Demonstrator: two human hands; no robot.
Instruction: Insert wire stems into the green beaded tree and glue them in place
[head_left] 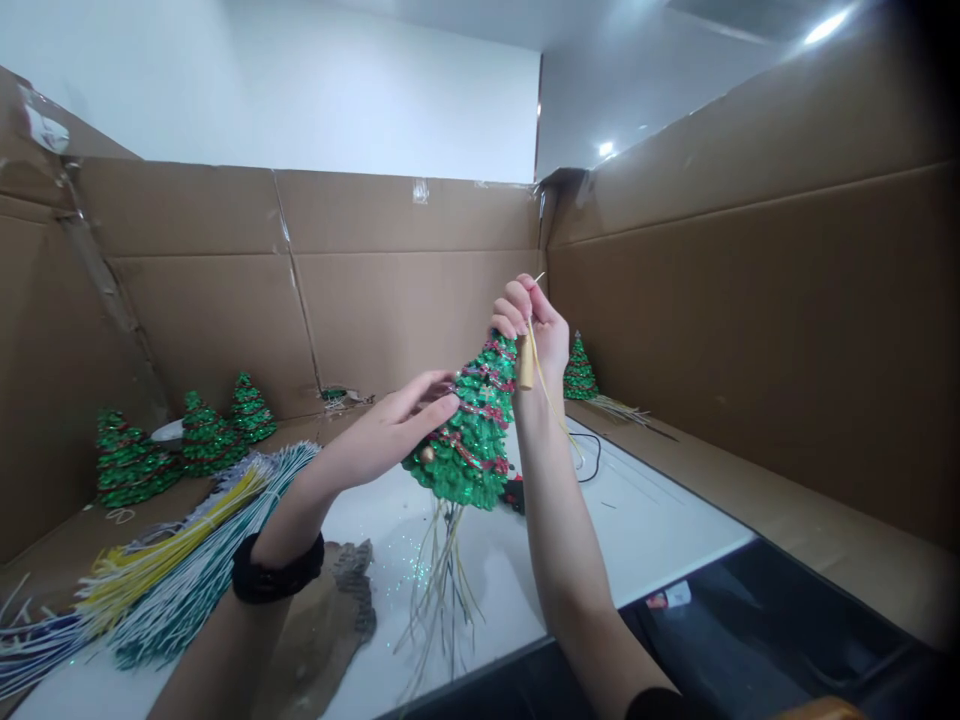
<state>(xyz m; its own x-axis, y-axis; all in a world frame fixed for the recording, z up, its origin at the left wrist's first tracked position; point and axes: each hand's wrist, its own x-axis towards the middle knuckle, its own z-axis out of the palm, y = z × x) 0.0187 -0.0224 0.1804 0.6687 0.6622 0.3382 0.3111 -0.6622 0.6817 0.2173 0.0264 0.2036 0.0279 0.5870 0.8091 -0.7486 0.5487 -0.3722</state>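
Forearms (562,530) partly block the table (652,525) and cord bundles (191,575), left hand (397,425) gripping a tree (476,455), right hand (546,325) a strand (539,368).

One view serves, from a camera worn on the head, looking forward and somewhat down across the table (660,515). The forearms (566,530) run in from the bottom edge, so it sits above and behind the hands (390,425), near them, with both around mid-frame. It faces the cardboard back wall (420,310) almost squarely; the right wall (750,290) slants past, and the ceiling (637,90) shows above.
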